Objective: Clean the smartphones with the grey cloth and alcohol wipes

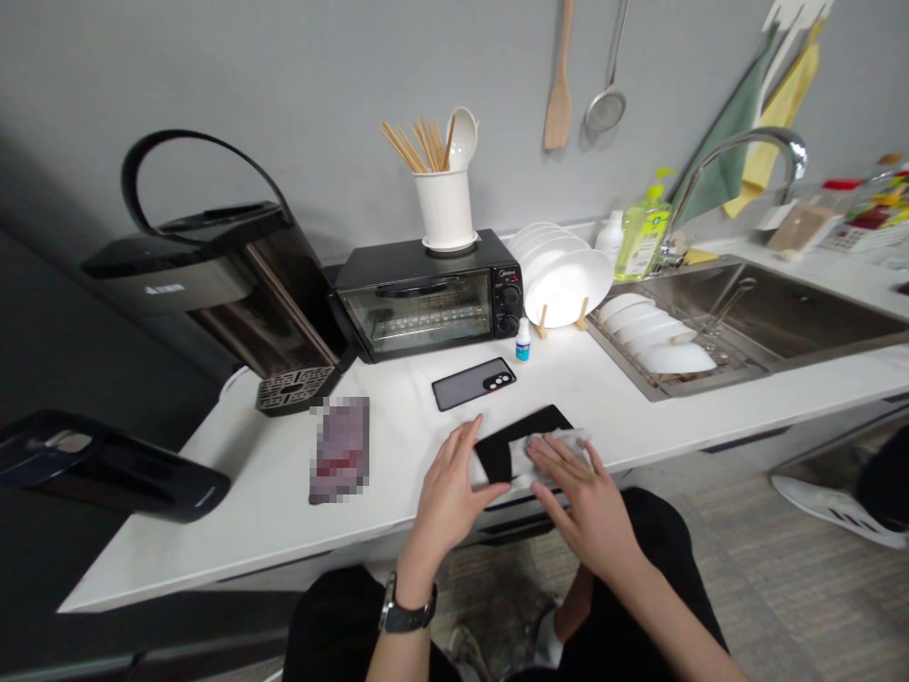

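Note:
A flat black phone (498, 455) lies at the counter's front edge, its dark face up. My left hand (454, 474) grips its left end, thumb at the near edge and fingers at the far one. On the phone's right part my right hand (572, 474) presses a crumpled white wipe (524, 459), fingers stretched over it. Part of the phone is hidden under the wipe and that hand. Beyond it lie a phone case (472, 385) with a dark rim and camera cutouts, and a small white-and-blue bottle (523, 343) standing upright.
A toaster oven (426, 298) bears a cup of chopsticks (444, 204). Left stand a black drink machine (234, 294), a blurred-out purple item (341, 450) and a dark cylinder-like object (114, 469). Right are racked plates (568, 284) and a sink (802, 322) with bowls.

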A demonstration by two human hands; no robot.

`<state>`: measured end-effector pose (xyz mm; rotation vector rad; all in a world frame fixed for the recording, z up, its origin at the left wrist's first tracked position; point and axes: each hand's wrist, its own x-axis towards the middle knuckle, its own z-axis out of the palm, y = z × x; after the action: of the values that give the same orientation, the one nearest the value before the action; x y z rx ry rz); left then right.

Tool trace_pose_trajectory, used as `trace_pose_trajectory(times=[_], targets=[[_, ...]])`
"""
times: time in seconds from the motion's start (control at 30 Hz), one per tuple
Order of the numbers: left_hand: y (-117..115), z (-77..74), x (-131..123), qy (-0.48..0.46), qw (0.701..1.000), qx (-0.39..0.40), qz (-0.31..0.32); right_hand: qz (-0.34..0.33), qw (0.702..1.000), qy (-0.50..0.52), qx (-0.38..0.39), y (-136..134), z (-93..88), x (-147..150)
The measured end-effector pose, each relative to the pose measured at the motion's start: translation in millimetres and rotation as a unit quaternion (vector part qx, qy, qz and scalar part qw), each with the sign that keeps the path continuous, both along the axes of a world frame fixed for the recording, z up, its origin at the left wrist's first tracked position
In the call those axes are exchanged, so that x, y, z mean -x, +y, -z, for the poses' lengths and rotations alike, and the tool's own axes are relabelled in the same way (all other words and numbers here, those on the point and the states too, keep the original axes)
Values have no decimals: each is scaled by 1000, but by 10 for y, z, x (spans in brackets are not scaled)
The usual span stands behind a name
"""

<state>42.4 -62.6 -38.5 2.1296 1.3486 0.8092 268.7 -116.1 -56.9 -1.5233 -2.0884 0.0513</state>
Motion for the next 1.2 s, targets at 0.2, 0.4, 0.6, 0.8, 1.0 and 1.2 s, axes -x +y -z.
trace_pose_trajectory(times=[0.2, 0.4, 0.6, 0.8, 1.0, 1.2], targets=[[17, 20, 3, -1, 1000, -5, 5, 55, 998, 1, -28, 371, -19, 144], [14, 38, 14, 18, 1000, -14, 16, -135, 990, 22, 13, 36, -116, 642], [-15, 3, 0, 10, 1000, -5, 17, -56, 998, -24, 3, 62, 12, -50], [2, 32, 14, 8, 1000, -9, 15, 59, 997, -18, -43, 336, 40, 12], [21, 51, 20, 19, 999, -19, 31, -133, 991, -3, -3, 73, -75, 562], [5, 26, 7, 6, 1000, -16, 24, 35, 999, -13, -31, 231, 7, 57]])
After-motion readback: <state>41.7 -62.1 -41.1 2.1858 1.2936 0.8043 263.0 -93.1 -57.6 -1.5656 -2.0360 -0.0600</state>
